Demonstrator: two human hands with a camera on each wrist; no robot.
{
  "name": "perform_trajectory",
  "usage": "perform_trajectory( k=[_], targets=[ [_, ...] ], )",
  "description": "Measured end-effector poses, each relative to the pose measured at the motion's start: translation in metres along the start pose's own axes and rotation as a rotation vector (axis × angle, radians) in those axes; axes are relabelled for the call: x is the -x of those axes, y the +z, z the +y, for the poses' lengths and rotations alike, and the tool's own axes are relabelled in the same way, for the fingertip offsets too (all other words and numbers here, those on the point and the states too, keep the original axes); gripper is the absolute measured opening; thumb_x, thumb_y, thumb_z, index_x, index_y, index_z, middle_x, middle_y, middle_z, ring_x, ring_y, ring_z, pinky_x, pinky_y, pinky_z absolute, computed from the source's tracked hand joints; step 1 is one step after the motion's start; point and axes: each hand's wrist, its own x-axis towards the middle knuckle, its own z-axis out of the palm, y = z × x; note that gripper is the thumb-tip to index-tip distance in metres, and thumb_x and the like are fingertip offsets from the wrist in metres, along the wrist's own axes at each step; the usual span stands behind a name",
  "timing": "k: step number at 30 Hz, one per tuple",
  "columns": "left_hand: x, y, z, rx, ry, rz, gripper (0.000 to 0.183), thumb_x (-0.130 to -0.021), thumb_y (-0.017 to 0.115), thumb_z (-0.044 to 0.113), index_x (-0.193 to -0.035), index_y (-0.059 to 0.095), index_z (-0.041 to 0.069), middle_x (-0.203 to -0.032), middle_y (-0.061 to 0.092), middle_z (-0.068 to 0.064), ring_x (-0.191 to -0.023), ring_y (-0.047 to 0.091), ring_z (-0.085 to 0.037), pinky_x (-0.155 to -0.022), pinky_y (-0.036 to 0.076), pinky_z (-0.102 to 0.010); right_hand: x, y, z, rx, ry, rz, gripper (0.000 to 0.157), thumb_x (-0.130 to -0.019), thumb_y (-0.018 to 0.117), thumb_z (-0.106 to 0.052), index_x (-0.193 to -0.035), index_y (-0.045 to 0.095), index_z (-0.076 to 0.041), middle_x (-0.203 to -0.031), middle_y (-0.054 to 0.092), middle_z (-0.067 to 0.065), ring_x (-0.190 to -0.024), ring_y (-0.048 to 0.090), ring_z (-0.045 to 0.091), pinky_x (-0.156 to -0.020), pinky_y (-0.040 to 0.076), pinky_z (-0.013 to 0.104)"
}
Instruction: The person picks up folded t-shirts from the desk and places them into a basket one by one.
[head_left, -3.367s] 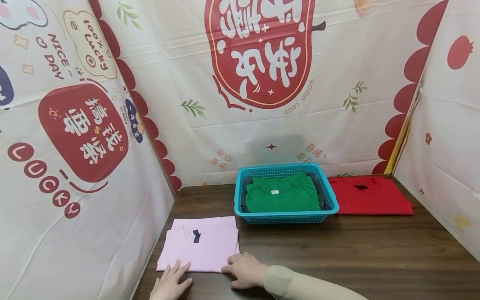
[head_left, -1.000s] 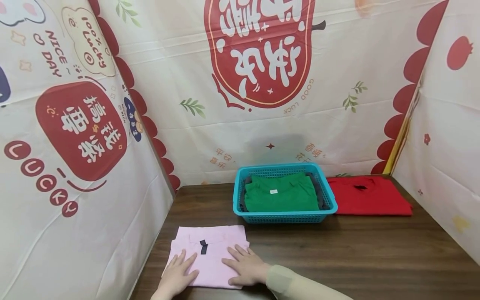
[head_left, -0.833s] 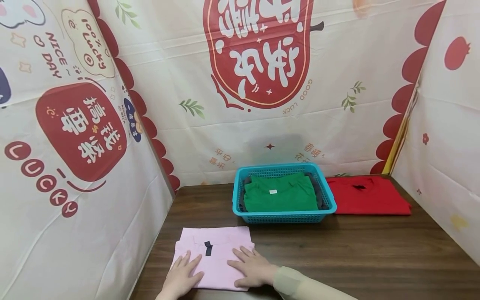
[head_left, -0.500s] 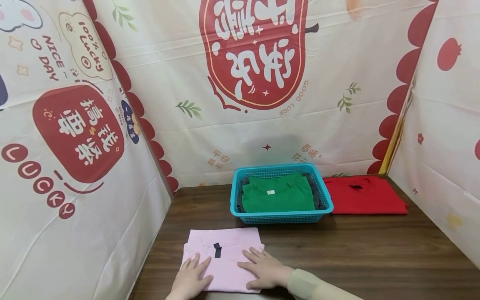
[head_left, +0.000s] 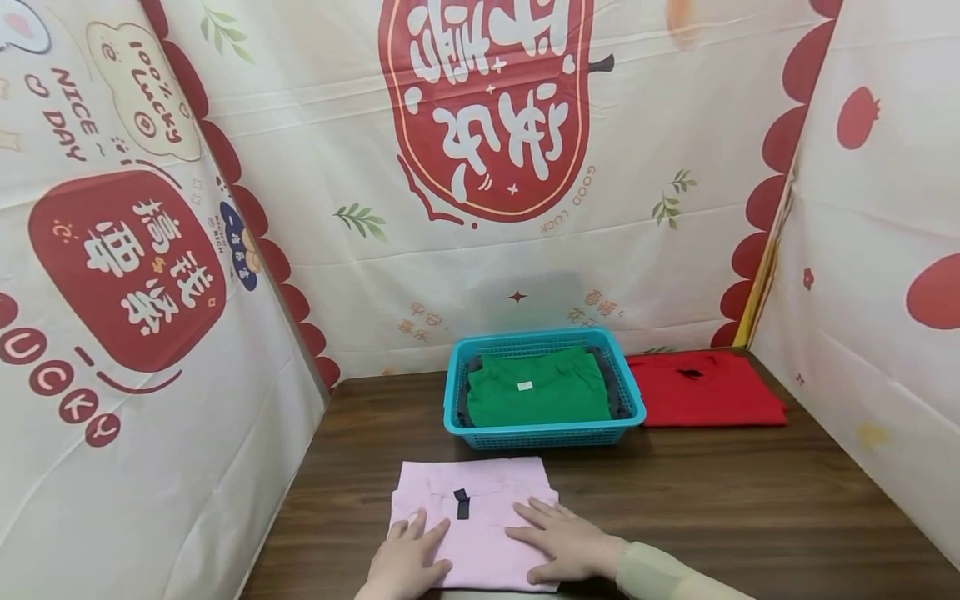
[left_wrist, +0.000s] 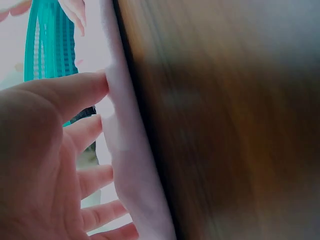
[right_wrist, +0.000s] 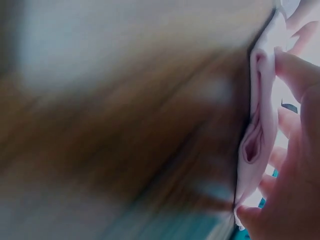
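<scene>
A folded pink shirt [head_left: 486, 546] lies flat on the worktop [head_left: 712, 500], toward the near edge and closer to the left edge than to the right. Its neckline faces the back edge, and a black tag [head_left: 462, 505] shows at the collar. The right wrist view shows the fabric layers stacked along one side.

Both hands rest on the shirt with fingers spread, gripping nothing: the left hand [head_left: 407, 560] on its near left part, the right hand [head_left: 566, 546] on its right part. A pale sleeve [head_left: 667, 573] covers the right forearm.

Beyond the shirt, near the back edge, stands a blue basket [head_left: 546, 437] with perforated walls. In it a green shirt [head_left: 555, 404] with a white label [head_left: 525, 386] lies over dark grey fabric [head_left: 613, 385]. Just beside the basket, toward the worktop's back right corner, lies a folded red shirt [head_left: 708, 404]. Printed cloth [head_left: 480, 267] rises behind the back edge and along both sides.
</scene>
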Motion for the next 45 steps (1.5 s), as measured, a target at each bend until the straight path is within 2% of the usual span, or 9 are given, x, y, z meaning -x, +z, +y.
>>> perform_trajectory(
  k=[6, 12, 18, 24, 31, 35, 41, 45],
  targets=[
    [-0.008, 0.002, 0.019, -0.034, 0.03, 0.016, 0.059, -0.082, 0.065, 0.052, -0.133, 0.06, 0.024, -0.136, 0.051, -0.021, -0.114, 0.047, -0.046, -0.084, 0.046, -0.06, 0.016, -0.005, 0.016, -0.056, 0.025, 0.009, 0.063, -0.087, 0.059, -0.059, -0.144, 0.047, -0.034, -0.155, 0.033, 0.004, -0.142, 0.025, 0.034, -0.108, 0.025, 0.059],
    [-0.018, 0.005, 0.039, -0.066, 0.035, 0.027, 0.059, -0.081, 0.067, 0.053, -0.132, 0.061, 0.025, -0.134, 0.053, -0.02, -0.111, 0.048, -0.042, -0.077, 0.049, -0.056, 0.031, -0.009, 0.032, -0.089, 0.001, 0.06, 0.062, -0.086, 0.064, -0.055, -0.142, 0.051, -0.031, -0.152, 0.037, 0.006, -0.14, 0.028, 0.037, -0.105, 0.027, 0.062],
    [-0.028, 0.009, 0.061, -0.088, 0.033, 0.009, 0.059, -0.081, 0.067, 0.054, -0.132, 0.061, 0.027, -0.133, 0.053, -0.019, -0.108, 0.049, -0.041, -0.074, 0.05, -0.054, 0.049, -0.012, 0.047, -0.099, -0.003, 0.093, 0.06, -0.085, 0.067, -0.051, -0.139, 0.055, -0.029, -0.15, 0.041, 0.007, -0.138, 0.032, 0.038, -0.104, 0.029, 0.063],
    [-0.037, 0.015, 0.08, -0.126, 0.047, -0.022, 0.059, -0.081, 0.067, 0.056, -0.134, 0.06, 0.03, -0.133, 0.053, -0.018, -0.107, 0.05, -0.041, -0.072, 0.051, -0.053, 0.065, -0.019, 0.059, -0.147, 0.031, 0.1, 0.052, -0.087, 0.067, -0.044, -0.136, 0.058, -0.029, -0.149, 0.043, 0.005, -0.137, 0.034, 0.037, -0.102, 0.03, 0.065],
    [-0.041, 0.016, 0.102, -0.152, 0.087, -0.021, 0.059, -0.081, 0.066, 0.057, -0.135, 0.058, 0.033, -0.132, 0.053, -0.017, -0.107, 0.05, -0.04, -0.07, 0.052, -0.05, 0.086, -0.026, 0.072, -0.114, 0.026, 0.138, 0.046, -0.087, 0.069, -0.037, -0.131, 0.063, -0.027, -0.145, 0.047, 0.007, -0.134, 0.038, 0.039, -0.099, 0.035, 0.062],
    [-0.043, 0.016, 0.108, -0.157, 0.093, -0.02, 0.058, -0.081, 0.067, 0.057, -0.134, 0.059, 0.034, -0.13, 0.053, -0.015, -0.106, 0.05, -0.038, -0.068, 0.051, -0.049, 0.091, -0.027, 0.076, -0.099, 0.02, 0.145, 0.045, -0.087, 0.069, -0.037, -0.131, 0.063, -0.027, -0.145, 0.048, 0.008, -0.133, 0.039, 0.039, -0.099, 0.036, 0.061],
    [-0.05, 0.01, 0.105, -0.077, 0.096, -0.094, 0.054, -0.082, 0.066, 0.056, -0.131, 0.061, 0.033, -0.13, 0.056, -0.011, -0.104, 0.052, -0.036, -0.068, 0.052, -0.051, 0.092, -0.034, 0.076, -0.125, 0.036, 0.14, 0.041, -0.089, 0.068, -0.035, -0.128, 0.065, -0.023, -0.142, 0.05, 0.009, -0.131, 0.041, 0.039, -0.1, 0.037, 0.059],
    [-0.051, 0.003, 0.095, 0.058, 0.147, -0.038, 0.048, -0.084, 0.065, 0.05, -0.124, 0.067, 0.022, -0.122, 0.064, -0.004, -0.107, 0.059, -0.032, -0.081, 0.051, -0.049, 0.097, -0.037, 0.081, -0.165, 0.03, 0.207, 0.037, -0.091, 0.067, -0.033, -0.124, 0.067, -0.016, -0.136, 0.054, 0.014, -0.126, 0.047, 0.038, -0.098, 0.042, 0.053]
  ],
)
